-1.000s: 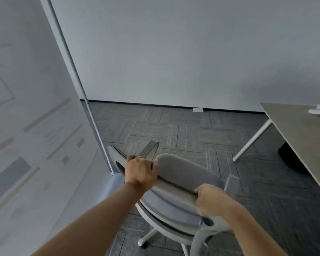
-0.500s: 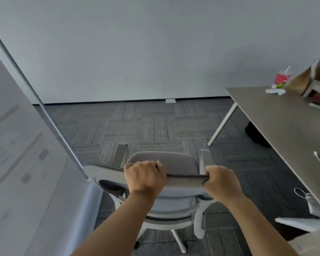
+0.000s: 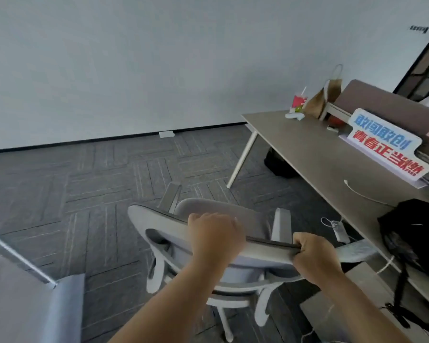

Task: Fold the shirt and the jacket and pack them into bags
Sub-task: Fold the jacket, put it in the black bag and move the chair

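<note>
Paper bag [image 3: 318, 102]: one, brown, standing at the far end of the desk [image 3: 307, 149], just beside a red cup [image 3: 299, 101] with a straw. Whether a second bag sits behind it, can't tell.

Black pack [image 3: 416, 229]: one, on the near end of the desk with straps hanging over the edge. Bag or bundled cloth, can't tell.

Counts: 1 chair [image 3: 156, 224], 2 armrests [image 3: 170, 196], 1 desk, 1 cup, 1 sign [image 3: 386, 142], 2 hands.

Hands:
- left hand [image 3: 214, 240]: fingers curled tight over the top edge of the chair's backrest, near its middle.
- right hand [image 3: 315, 258]: same grip, fingers wrapped over the same edge toward its right end.
- Hands apart, with a stretch of bare backrest between them.

Chair is grey, white frame, on the grey carpet [image 3: 84, 181], seat pointing away from the camera. It stands between the person and the open floor, left of the desk.

Around:
- sign with blue and red lettering leans against a brown divider [image 3: 386, 100] along the desk's far side.
- white cable [image 3: 362, 194] lies on the desk between sign and pack.
- white charger block [image 3: 339, 231] with cord on the floor under the desk edge.
- dark object [image 3: 278, 164] under the desk by the white leg, too dim to identify.
- pale panel [image 3: 15, 293] at lower left, close to the chair.
- plain wall [image 3: 134, 58] behind.
</note>
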The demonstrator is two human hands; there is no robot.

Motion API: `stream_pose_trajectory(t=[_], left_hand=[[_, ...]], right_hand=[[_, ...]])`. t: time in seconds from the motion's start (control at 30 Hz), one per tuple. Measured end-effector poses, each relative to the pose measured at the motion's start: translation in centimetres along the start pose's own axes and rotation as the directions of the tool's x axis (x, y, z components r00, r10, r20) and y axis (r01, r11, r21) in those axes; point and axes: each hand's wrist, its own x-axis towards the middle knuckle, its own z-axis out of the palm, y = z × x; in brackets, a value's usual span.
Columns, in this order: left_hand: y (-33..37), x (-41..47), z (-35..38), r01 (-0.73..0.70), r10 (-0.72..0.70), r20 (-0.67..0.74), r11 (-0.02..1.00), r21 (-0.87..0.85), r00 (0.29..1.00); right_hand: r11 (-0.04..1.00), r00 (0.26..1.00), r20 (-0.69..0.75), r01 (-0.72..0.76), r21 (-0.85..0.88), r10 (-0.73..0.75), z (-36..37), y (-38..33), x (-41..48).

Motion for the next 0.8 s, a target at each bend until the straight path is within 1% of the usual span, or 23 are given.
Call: stream_pose_trajectory(t=[0.1, 0.17, 0.27, 0.33, 0.4, 0.53, 0.63, 0.7, 0.8], left_hand=[[1.0, 3.3, -0.2, -0.157, 0.158, 0.096, 0.987, -0.016, 0.983], [0.6, 6.0, 0.1, -0.181, 0.186, 0.133, 0.982, -0.044, 0.974], [-1.1, 10.3, 1.0, -0.171, 0.178, 0.117, 0.983, -0.069, 0.977], [-0.7, 13.1, 1.9, -0.169, 0.179, 0.126, 0.981, -0.091, 0.976], [1.2, 15.8, 3.2, -0.187, 0.197, 0.115, 0.978, -0.094, 0.974], [5.3, 20.2, 6.1, -0.264, 0.265, 0.021, 0.963, -0.053, 0.964], [8.1, 23.5, 7.7, -0.324, 0.324, 0.024, 0.946, 0.011, 0.946], [10.0, 25.9, 8.4, -0.366, 0.364, 0.042, 0.93, 0.042, 0.93], [12.8, 30.1, 9.3, -0.388, 0.388, 0.036, 0.922, -0.02, 0.921]], right_hand=[[0.991, 0.991, -0.009, -0.135, -0.007, 0.135, -0.8, 1.0, 0.8], [0.981, 0.98, -0.037, -0.195, 0.009, 0.195, -1.1, 2.0, 1.6], [0.965, 0.963, -0.068, -0.261, 0.018, 0.261, -1.8, 3.7, 3.1], [0.954, 0.951, -0.074, -0.299, 0.022, 0.299, -2.4, 5.1, 4.6], [0.944, 0.94, -0.092, -0.329, -0.003, 0.327, -3.1, 6.7, 6.6], [0.922, 0.917, -0.099, -0.388, -0.002, 0.386, -4.6, 10.2, 11.0], [0.912, 0.906, -0.116, -0.41, -0.009, 0.406, -5.3, 12.6, 14.0], [0.902, 0.899, -0.099, -0.431, -0.014, 0.427, -6.1, 13.5, 15.9], [0.894, 0.888, -0.106, -0.449, 0.011, 0.447, -7.2, 14.5, 19.2]])
